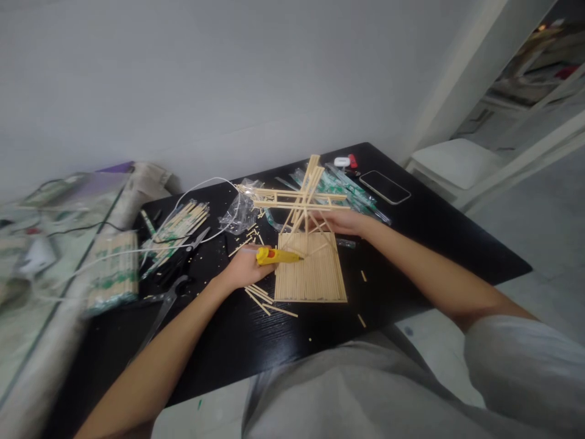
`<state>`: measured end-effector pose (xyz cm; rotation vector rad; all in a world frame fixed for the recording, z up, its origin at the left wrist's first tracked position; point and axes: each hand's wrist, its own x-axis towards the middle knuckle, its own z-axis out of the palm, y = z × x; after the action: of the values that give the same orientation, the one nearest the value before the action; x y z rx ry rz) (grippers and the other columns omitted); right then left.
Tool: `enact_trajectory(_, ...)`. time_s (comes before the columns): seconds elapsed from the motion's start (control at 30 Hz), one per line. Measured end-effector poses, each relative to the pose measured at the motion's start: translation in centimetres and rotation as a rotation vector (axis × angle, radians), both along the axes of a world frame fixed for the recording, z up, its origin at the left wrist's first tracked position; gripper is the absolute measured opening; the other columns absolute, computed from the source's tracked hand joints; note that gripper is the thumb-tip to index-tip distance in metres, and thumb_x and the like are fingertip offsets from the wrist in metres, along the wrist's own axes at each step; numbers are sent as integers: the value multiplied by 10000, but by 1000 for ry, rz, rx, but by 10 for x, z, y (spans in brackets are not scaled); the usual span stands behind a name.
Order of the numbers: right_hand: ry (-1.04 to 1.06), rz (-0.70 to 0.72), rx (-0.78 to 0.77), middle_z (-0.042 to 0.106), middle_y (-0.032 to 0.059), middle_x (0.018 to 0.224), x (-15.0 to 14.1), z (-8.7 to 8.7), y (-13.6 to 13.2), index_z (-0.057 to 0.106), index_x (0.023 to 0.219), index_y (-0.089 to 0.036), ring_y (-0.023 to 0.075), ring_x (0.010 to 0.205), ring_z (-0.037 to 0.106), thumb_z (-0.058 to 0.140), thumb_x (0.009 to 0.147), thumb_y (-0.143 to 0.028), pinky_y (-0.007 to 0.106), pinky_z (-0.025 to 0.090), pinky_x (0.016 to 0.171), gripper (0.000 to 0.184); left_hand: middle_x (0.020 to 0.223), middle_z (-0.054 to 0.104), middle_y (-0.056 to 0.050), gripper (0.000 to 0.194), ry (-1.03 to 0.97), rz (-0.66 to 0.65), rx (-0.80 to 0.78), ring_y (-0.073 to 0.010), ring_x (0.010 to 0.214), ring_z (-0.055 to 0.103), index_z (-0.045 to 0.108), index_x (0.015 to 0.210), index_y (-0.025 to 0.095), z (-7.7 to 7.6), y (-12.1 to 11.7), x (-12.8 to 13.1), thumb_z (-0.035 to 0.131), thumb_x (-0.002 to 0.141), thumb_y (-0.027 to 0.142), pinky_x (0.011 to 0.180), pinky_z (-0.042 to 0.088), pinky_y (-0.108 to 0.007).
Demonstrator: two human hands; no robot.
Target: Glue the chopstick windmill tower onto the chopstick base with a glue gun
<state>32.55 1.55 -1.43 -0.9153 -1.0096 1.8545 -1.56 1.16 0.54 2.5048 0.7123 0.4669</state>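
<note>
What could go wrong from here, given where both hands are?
The yellow glue gun in the left hand points over the stick base and might drip there. The right hand, close behind the thin struts, could jar them. The white cord looping over the table might snag.

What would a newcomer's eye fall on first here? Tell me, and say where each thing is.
First, the pale stick model with crossed arms, in the middle of the black table. Next, the bright yellow glue gun in the left hand, its tip over the model's flat base. Then the white cable, looping across the table's left side.
</note>
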Motion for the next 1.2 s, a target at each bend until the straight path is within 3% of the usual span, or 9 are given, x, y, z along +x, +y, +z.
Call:
enact_trajectory(0.27,23,3,-24,828,109,957,1,2,-1,813,1074,-105,174,871,806,691,1105,-186,280,658,887,149,727,675,15,149,20,27,-9,-153,666,645,635,775,202,2,-1,1,720,893,234,688,490,-260)
enact_trajectory(0.53,-33,0,-43,827,117,1026,3,4,-3,793,1136,-111,170,912,796,641,1134,-192,295,643,946,172,709,646,17,253,16,8,-29,-151,676,626,617,750,202,2,0,1,718,928,350,700,489,-261)
enact_trajectory(0.73,-56,-4,-25,820,107,1020,1,7,-5,777,1110,-118,168,929,796,553,1165,-174,284,641,928,238,715,654,19,186,13,-8,-34,-148,675,630,646,785,200,3,0,1,717,923,304,704,486,-260)
enact_trajectory(1.07,-78,24,2,812,125,1049,1,11,-7,777,1125,-113,187,923,788,597,1156,-215,319,638,941,209,755,697,3,190,47,5,-13,-162,710,655,665,790,194,2,1,1,715,928,315,723,496,-272)
enact_trajectory(1.2,-78,12,-13,812,114,1038,0,11,-7,776,1122,-111,168,905,785,539,1172,-182,276,636,895,252,752,687,5,208,47,0,-6,-165,714,654,658,787,198,1,1,1,706,937,334,724,491,-273)
